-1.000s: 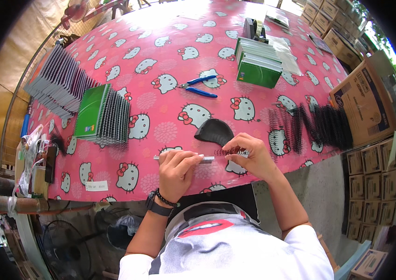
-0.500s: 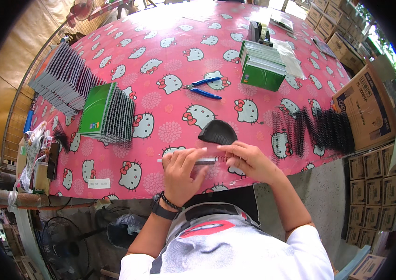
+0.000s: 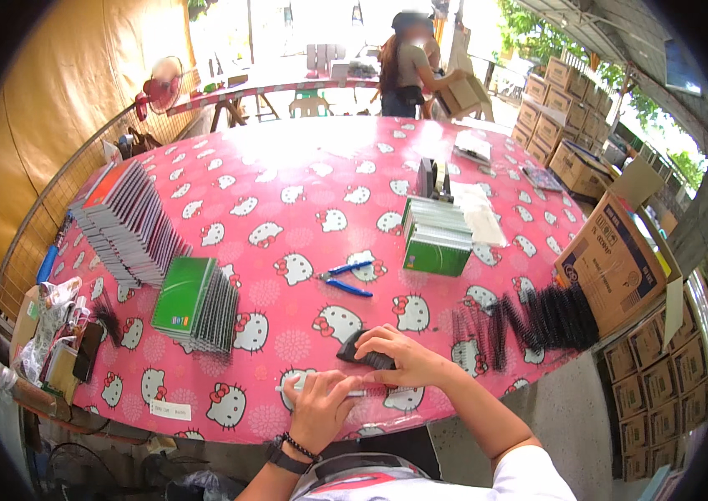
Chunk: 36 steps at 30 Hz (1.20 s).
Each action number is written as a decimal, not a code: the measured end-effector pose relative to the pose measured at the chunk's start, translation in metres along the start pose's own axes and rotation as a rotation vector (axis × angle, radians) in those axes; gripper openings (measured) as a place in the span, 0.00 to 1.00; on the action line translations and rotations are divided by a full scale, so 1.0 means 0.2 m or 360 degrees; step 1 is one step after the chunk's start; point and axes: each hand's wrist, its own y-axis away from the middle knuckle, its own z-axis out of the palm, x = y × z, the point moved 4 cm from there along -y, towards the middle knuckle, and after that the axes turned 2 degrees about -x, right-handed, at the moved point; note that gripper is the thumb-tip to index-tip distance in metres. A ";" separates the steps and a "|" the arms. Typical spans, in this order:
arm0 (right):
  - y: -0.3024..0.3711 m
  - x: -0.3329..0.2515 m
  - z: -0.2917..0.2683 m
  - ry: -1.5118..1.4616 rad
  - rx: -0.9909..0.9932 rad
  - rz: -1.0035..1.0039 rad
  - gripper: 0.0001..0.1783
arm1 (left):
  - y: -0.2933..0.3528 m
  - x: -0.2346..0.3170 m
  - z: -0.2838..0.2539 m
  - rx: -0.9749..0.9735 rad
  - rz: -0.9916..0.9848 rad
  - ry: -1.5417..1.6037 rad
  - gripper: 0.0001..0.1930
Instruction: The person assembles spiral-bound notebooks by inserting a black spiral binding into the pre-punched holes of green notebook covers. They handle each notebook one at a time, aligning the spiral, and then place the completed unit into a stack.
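Observation:
My left hand [image 3: 325, 402] is closed around a thin white stick [image 3: 289, 388] that lies along the near edge of the pink patterned table [image 3: 287, 175]. My right hand [image 3: 408, 361] is just beside it, fingers curled over a small black curved piece [image 3: 352, 351] on the cloth. The two hands nearly touch at the stick's right end. Blue-handled pliers [image 3: 345, 280] lie a little farther in, apart from both hands.
Fanned green notebooks [image 3: 191, 301] lie to the left, with a larger fanned pile [image 3: 124, 225] behind them. A green stack [image 3: 435, 242] and black binding coils [image 3: 537, 321] sit right. Cardboard boxes [image 3: 612, 259] line the right side. Another person [image 3: 408, 67] stands beyond the table.
The view has tilted up, showing the far end of the table. My right hand has shifted from the white stick onto the black piece; my left hand still holds the stick.

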 end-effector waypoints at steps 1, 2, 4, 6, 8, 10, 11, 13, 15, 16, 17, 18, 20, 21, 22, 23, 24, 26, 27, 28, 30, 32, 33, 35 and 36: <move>-0.02 0.02 0.00 0.0113 0.0047 -0.0046 0.21 | 0.01 0.00 0.00 -0.0006 -0.0006 -0.0012 0.20; -0.04 0.03 0.00 0.0226 0.0095 -0.0091 0.22 | 0.01 0.01 -0.01 0.0037 -0.0046 0.0017 0.19; -0.05 0.12 0.02 0.0573 0.0107 -0.0159 0.24 | 0.00 0.02 0.02 -0.0006 0.0042 0.0003 0.17; -0.03 0.20 0.08 0.0521 -0.0040 -0.0005 0.24 | -0.01 0.03 0.05 -0.0011 0.0160 -0.0053 0.14; -0.02 0.23 0.11 0.0498 -0.0083 0.0123 0.24 | -0.01 0.02 0.04 -0.0071 0.0160 -0.0013 0.13; 0.01 0.25 0.09 0.0448 -0.0088 0.0375 0.25 | -0.01 0.01 0.03 -0.0088 0.0151 0.0013 0.12; 0.04 0.25 0.08 0.0422 -0.0094 0.0503 0.26 | -0.01 0.01 0.03 -0.0074 0.0140 0.0018 0.12; 0.08 0.23 0.06 0.0475 0.0029 0.0408 0.30 | -0.02 0.02 0.02 -0.0041 0.0128 0.0061 0.11; 0.11 0.20 0.06 0.0557 0.0149 0.0306 0.34 | -0.03 0.04 0.00 -0.0001 0.0124 0.0137 0.10; 0.10 0.18 0.09 0.0602 0.0213 0.0249 0.36 | -0.03 0.03 0.00 -0.0017 0.0141 0.0143 0.10; 0.08 0.16 0.11 0.0647 0.0277 0.0191 0.37 | -0.02 0.02 0.00 -0.0032 0.0159 0.0150 0.11; 0.07 0.16 0.13 0.0659 0.0294 0.0234 0.39 | -0.02 0.00 0.00 -0.0046 0.0176 0.0156 0.11; 0.04 0.18 0.18 0.0690 0.0414 0.0330 0.38 | -0.01 -0.03 0.02 -0.0092 0.0175 0.0117 0.11; 0.03 0.20 0.20 0.0705 0.0474 0.0377 0.38 | -0.01 -0.03 0.03 -0.0115 0.0175 0.0098 0.11; 0.02 0.21 0.22 0.0732 0.0452 0.0438 0.37 | -0.01 -0.03 0.01 -0.0116 0.0162 0.0167 0.11; 0.00 0.23 0.24 0.0759 0.0430 0.0499 0.36 | -0.02 -0.02 0.00 -0.0118 0.0150 0.0236 0.11; -0.01 0.24 0.25 0.0785 0.0408 0.0561 0.36 | -0.02 -0.01 -0.01 -0.0120 0.0138 0.0306 0.11; -0.02 0.23 0.27 0.0829 0.0442 0.0609 0.37 | -0.02 -0.02 -0.01 -0.0167 0.0194 0.0294 0.11; -0.02 0.23 0.28 0.0851 0.0460 0.0635 0.38 | -0.02 -0.04 0.00 -0.0191 0.0223 0.0289 0.11; -0.03 0.21 0.28 0.0897 0.0498 0.0669 0.39 | -0.01 -0.05 0.00 -0.0235 0.0205 0.0250 0.11; -0.05 0.16 0.29 0.0989 0.0575 0.0738 0.41 | 0.01 -0.07 0.02 -0.0325 0.0171 0.0169 0.11; -0.05 0.16 0.30 0.1016 0.0558 0.0880 0.41 | -0.02 -0.01 -0.03 -0.0154 0.0149 0.0260 0.10; -0.05 0.17 0.31 0.1028 0.0549 0.0950 0.41 | -0.03 0.01 -0.06 -0.0069 0.0137 0.0304 0.10; -0.04 0.15 0.30 0.1061 0.0595 0.0930 0.42 | -0.01 -0.03 -0.02 -0.0197 0.0205 0.0223 0.10; -0.03 0.14 0.30 0.1076 0.0619 0.0921 0.42 | 0.00 -0.04 -0.01 -0.0261 0.0240 0.0183 0.10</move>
